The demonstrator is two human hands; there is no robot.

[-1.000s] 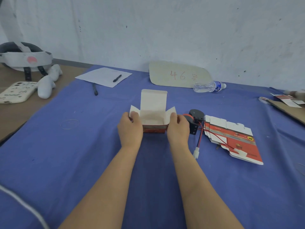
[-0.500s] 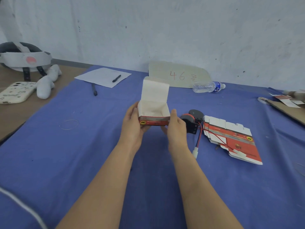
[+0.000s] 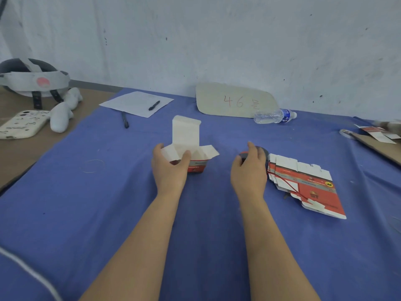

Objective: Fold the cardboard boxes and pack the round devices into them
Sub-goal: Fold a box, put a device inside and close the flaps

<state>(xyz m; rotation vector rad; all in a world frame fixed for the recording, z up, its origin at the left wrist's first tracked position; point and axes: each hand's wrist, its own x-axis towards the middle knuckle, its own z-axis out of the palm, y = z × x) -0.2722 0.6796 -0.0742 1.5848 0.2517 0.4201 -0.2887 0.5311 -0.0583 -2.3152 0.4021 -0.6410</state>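
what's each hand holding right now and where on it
The left hand grips the open box at its near left corner, thumb over the rim. The right hand curls over the top of the round device.

Blue-clothed table [image 3: 108,213], flat cartons [image 3: 308,183], water bottle [image 3: 271,116], paper sheet [image 3: 134,103], phone [image 3: 21,124], cardboard sign [image 3: 234,101]

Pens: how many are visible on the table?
2. One black pen lies on the white sheet; a second pen lies on the blue cloth at that sheet's near edge. Others may be hidden.
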